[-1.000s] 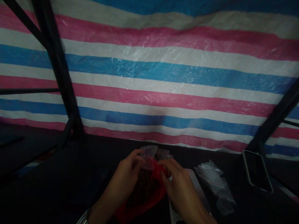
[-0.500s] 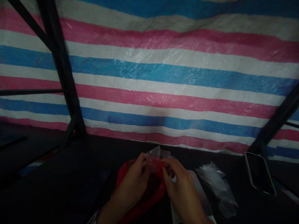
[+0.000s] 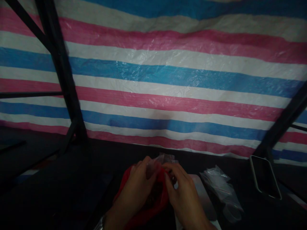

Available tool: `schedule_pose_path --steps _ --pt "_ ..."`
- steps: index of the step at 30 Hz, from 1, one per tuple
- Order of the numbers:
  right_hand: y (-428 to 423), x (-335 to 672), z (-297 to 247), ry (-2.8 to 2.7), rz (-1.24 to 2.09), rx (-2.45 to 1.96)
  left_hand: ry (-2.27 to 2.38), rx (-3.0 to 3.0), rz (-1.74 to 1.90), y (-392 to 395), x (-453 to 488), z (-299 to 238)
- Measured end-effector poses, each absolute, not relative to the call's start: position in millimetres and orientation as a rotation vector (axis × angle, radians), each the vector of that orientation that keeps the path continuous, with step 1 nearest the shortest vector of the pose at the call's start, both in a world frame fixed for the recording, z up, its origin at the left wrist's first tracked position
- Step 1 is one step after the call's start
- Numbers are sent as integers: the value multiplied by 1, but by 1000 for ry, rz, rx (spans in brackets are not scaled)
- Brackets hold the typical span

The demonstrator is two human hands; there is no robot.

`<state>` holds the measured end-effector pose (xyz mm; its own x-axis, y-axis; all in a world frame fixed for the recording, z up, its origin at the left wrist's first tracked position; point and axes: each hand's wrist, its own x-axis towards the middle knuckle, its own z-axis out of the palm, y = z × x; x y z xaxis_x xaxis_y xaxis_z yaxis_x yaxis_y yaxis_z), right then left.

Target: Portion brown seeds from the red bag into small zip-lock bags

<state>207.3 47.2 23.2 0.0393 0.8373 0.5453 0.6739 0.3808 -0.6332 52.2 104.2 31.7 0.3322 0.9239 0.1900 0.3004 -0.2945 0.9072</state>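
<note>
Low in the middle of the head view, an open red bag (image 3: 155,212) lies on the black table, with small dark contents that I cannot make out inside it. Over its mouth, my left hand (image 3: 140,185) is closed, its thumb and fingers pinching a small clear plastic bag (image 3: 154,164). My right hand (image 3: 182,188) faces it from the other side, fingers bent and closed at the clear bag's edge beside the red rim. Its exact grip is partly hidden. A watch (image 3: 99,223) is on the left wrist.
Partly under the right hand lies a flat white-and-grey device (image 3: 202,198). Several clear zip bags (image 3: 219,182) and a round clear lid or cup (image 3: 232,213) lie right of it. A phone (image 3: 265,177) rests farther right. Black metal posts (image 3: 59,70) stand before a striped tarp (image 3: 168,99).
The clear bag has sunk slightly and is bunched lower between my hands. My left hand has shifted a little, and the red bag's opening shows more of its dark contents.
</note>
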Motion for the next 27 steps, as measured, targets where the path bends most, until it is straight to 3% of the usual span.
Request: schedule_pose_path --steps 9,15,21,27 --pt "48 219 33 -1561 127 -1436 890 1647 987 106 53 32" --pt "56 224 49 -1415 470 -1408 914 1708 936 101 53 39" --pt "58 323 67 -1267 399 -1787 1102 1755 1073 109 45 41" --pt "43 408 42 -1117 146 -2254 1211 1825 1143 116 36 39"
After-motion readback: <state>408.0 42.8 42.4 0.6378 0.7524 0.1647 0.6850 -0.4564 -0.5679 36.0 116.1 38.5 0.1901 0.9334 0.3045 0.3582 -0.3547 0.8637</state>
